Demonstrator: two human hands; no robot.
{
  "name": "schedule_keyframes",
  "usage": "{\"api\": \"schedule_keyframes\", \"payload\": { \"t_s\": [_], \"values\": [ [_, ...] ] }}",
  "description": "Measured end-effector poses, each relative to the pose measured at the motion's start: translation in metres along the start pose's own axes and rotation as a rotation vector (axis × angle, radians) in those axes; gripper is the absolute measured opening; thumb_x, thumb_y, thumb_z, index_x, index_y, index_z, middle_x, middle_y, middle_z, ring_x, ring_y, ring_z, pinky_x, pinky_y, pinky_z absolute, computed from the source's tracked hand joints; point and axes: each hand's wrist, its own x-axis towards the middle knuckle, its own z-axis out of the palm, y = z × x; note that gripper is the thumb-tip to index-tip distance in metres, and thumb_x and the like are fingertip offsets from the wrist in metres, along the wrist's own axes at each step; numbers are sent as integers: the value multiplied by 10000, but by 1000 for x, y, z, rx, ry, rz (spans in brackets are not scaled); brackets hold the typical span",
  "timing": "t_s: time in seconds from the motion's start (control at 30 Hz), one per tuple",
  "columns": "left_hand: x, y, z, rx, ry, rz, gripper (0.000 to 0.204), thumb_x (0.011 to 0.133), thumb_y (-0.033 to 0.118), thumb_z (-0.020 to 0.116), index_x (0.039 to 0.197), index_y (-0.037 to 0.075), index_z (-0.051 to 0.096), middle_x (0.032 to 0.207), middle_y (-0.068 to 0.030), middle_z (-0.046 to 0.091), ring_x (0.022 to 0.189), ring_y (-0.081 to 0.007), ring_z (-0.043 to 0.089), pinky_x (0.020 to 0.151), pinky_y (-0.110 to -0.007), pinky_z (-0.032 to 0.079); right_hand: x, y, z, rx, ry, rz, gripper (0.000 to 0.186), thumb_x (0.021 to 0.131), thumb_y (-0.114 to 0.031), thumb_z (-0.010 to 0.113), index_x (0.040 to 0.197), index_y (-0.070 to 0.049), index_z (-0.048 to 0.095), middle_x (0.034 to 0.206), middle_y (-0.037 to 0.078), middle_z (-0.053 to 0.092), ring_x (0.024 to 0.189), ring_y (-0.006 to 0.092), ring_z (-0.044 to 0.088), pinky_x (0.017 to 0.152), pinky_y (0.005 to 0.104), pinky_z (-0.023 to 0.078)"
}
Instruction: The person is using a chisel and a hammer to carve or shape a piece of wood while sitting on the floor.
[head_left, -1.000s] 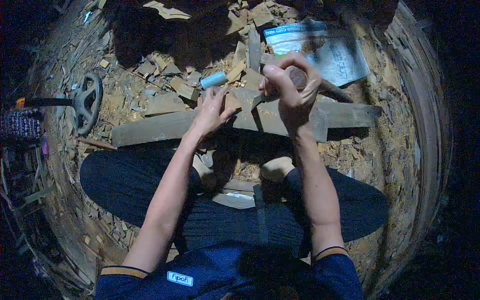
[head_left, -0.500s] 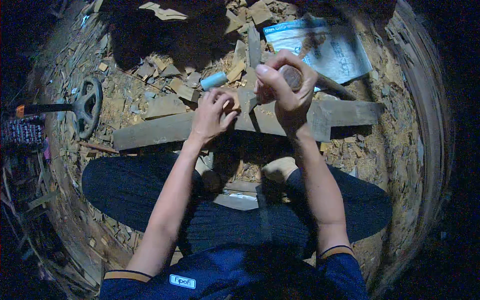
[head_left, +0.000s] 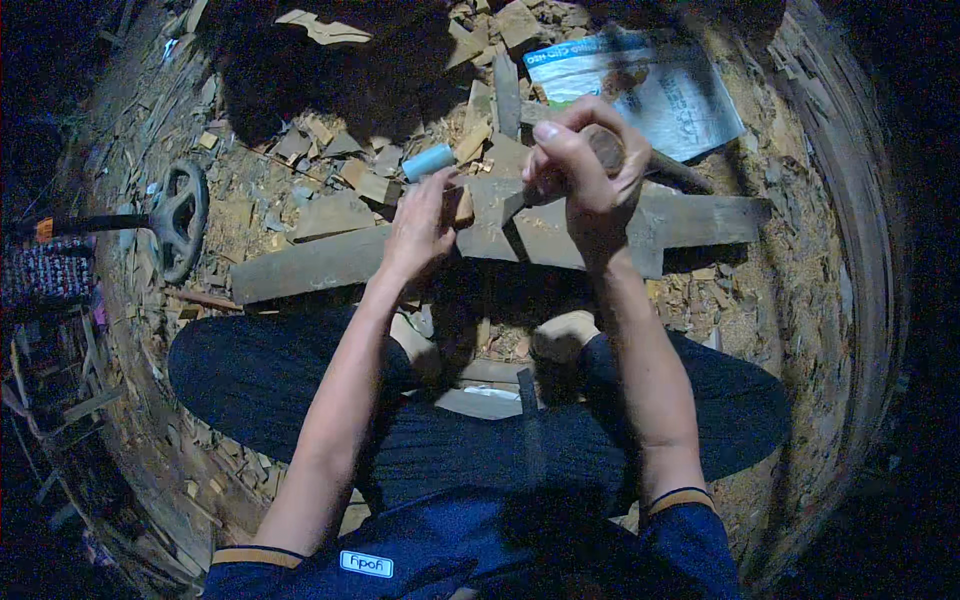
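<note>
Dim, chip-strewn ground point(head_left: 770, 330), a board point(head_left: 560, 235) across it at twelve o'clock from the sitter.
At one o'clock the right hand point(head_left: 600, 195) is clenched around a round-ended handle point(head_left: 605, 148); near eleven, the left hand point(head_left: 415, 235) stretches its fingers against a small block point(head_left: 461, 206) at twelve, by the board, whether gripping I cannot tell. Loosely steadied, the block could skid; if the handle swerved toward nine, those fingers could be hurt.
</note>
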Motion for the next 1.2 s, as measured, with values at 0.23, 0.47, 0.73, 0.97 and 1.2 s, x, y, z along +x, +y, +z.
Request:
{"api": "schedule_keyframes", "payload": {
  "t_s": [0.23,0.47,0.73,0.97,1.2],
  "values": [
    [0,-13,-1,-124,-99,-59,531,628,119,771,1121,53,585,1054,-118,552,1054,-327,501,919,-388,423,13,-11,12,-22,-78,-75,226,737,-201,678,653,-29,559,577,-2,543,520,67,554,468,212,435],
    [-3,-5,-6,-73,-103,-100,518,637,119,767,1131,89,614,982,-113,547,989,-312,508,886,-396,429,19,-11,21,-98,-197,-164,185,775,-143,623,675,-11,541,540,38,529,457,86,509,425,231,413],
    [-5,-8,-3,-113,-95,-91,511,647,121,771,1133,87,619,963,-113,544,965,-301,502,859,-383,436,23,11,20,-61,-152,7,240,692,-218,680,622,-22,562,566,11,534,544,62,509,499,228,407],
    [-4,-8,-3,-167,-29,-26,521,624,87,782,1121,80,627,969,-115,546,958,-300,514,854,-385,440,23,20,20,-121,-139,-61,255,677,-214,680,605,-12,542,570,25,525,536,74,499,494,234,407],
    [5,14,-25,-266,-291,-218,335,887,300,560,1098,47,617,964,-195,552,935,-354,539,839,-406,438,17,2,2,-54,-72,-29,217,703,-188,664,601,-46,535,579,-20,525,508,35,487,468,204,399]
  ]
}}
